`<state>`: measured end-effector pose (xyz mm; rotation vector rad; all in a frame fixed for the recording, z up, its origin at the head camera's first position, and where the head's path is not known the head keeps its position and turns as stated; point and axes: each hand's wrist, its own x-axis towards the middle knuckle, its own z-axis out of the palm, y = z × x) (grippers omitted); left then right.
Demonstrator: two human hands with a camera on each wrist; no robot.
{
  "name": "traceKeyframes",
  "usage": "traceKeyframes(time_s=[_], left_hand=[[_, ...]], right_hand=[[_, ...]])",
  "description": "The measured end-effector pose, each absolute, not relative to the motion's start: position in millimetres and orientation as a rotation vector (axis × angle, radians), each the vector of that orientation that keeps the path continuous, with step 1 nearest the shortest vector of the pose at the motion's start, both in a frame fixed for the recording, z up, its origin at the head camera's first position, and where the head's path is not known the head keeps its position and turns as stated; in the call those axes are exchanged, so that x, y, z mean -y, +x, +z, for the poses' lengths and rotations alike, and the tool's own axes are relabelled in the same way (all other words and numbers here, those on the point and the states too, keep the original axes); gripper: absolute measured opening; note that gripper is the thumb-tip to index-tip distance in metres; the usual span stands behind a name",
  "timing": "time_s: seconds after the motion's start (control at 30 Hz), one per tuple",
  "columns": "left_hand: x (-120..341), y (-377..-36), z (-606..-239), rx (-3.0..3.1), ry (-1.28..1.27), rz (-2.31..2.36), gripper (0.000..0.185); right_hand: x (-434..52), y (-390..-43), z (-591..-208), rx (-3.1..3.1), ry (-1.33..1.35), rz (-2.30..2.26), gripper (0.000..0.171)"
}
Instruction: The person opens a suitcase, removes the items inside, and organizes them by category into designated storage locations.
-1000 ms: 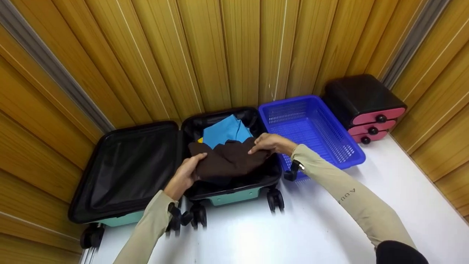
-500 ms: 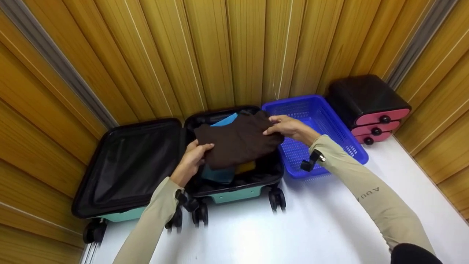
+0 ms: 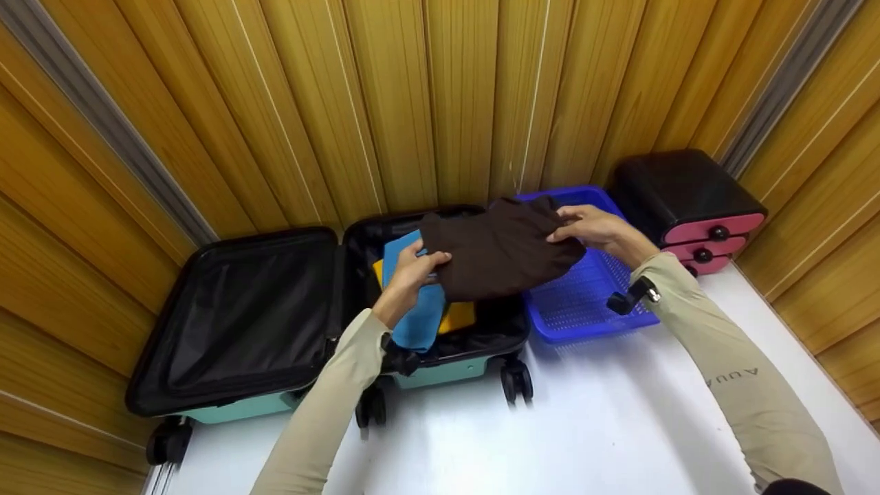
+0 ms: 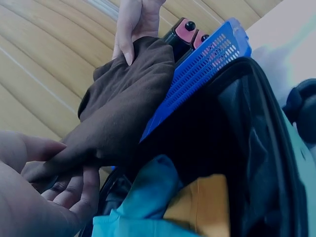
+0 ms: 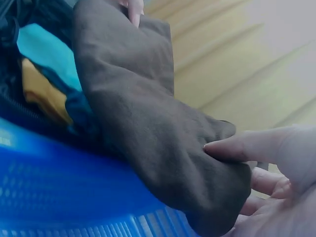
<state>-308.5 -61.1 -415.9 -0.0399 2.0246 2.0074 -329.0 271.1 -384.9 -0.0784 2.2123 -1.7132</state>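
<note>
While both hands hold it up, the folded brown garment [image 3: 505, 249] hangs in the air over the right edge of the open suitcase [image 3: 323, 316] and the left rim of the blue basket [image 3: 584, 309], touching neither as far as the head view shows. The left hand [image 3: 411, 269] grips the garment's left end, thumb on top and fingers [image 4: 74, 190] curled beneath the cloth, as the left wrist view shows. The right hand [image 3: 597, 230] pinches the right end, its thumb [image 5: 242, 145] pressed on the upper face and the other fingers tucked under the fold. Below the garment, inside the right half of the suitcase, lie a light blue cloth [image 3: 416, 309] and a yellow cloth [image 3: 457, 316], the yellow one partly under the blue. The suitcase's left half [image 3: 247, 309] lies flat with its dark lining showing. Suitcase and basket stand side by side on the white table [image 3: 584, 426], against a wall of wooden panels [image 3: 412, 103]. Just right of the basket stands a small black drawer unit [image 3: 680, 192] with pink drawer fronts and black knobs.
</note>
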Motion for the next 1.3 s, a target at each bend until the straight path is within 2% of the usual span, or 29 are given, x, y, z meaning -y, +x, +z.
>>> traceKeyframes(time_s=[0.37,0.53,0.63,0.87,1.0,1.23,1.3], left_hand=[[17,-312,-421,-1.878,0.032,2.050,0.033],[0,-310,-426,-1.849,0.036,2.044,0.060],[-7,-310,-428,-1.827,0.026,2.060,0.070],[-31,-309,-429,-1.742,0.074,2.133,0.037],[-43,-308,-431,-1.719,0.087,2.149,0.035],[-59,-304,-436,-1.648,0.113,2.070,0.071],[-60,-301,-437,-1.640,0.120,2.030,0.076]], right_hand=[[-314,-325,-375,-2.397,0.014,-1.524,0.035],[-327,-323,-375,-2.579,-0.024,-1.413,0.030],[-333,-322,-374,-2.640,-0.033,-1.372,0.026],[-346,-314,-373,-2.703,0.024,-1.336,0.027],[-352,-311,-375,-2.708,0.092,-1.369,0.026],[-359,-308,-386,-2.805,0.127,-1.346,0.030],[-361,-307,-394,-2.772,0.148,-1.341,0.035]])
